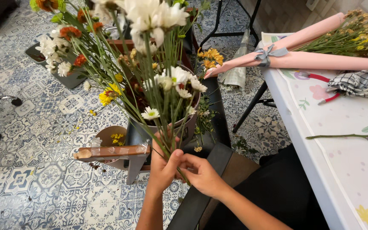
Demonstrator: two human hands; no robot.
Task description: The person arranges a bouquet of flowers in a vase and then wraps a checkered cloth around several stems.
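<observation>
The left hand (163, 164) is clenching round the stems (167, 142) of a loose bunch (150, 64) of white, orange and yellow flowers, gripping them low down where they are crossing, so the blooms are fanning up and away toward the top of the view. The right hand (202, 173) is lying just beside it, fingers curled and pinching at the stem ends right under the left fist; the two hands are touching. Both are hovering over the floor (35, 170), which is showing blue and white patterned tiles, and just in front of a grey bucket (188, 125) that is holding more white flowers. Beside the bucket, a small wooden stool (111, 152) is standing with clear tape on its top, and a brown pot (109, 135) is sitting behind it. To the right, a table (346, 170) with a pale flowered cloth is bearing a wrapped bouquet (303, 59) in pink paper tied with a grey ribbon (267, 54). Near that, red-handled shears (320, 89) are lying partly under a checked cloth (358, 83), and a single green stem (346, 136) is lying apart on the cloth. Petals and leaf scraps are scattering the floor.
</observation>
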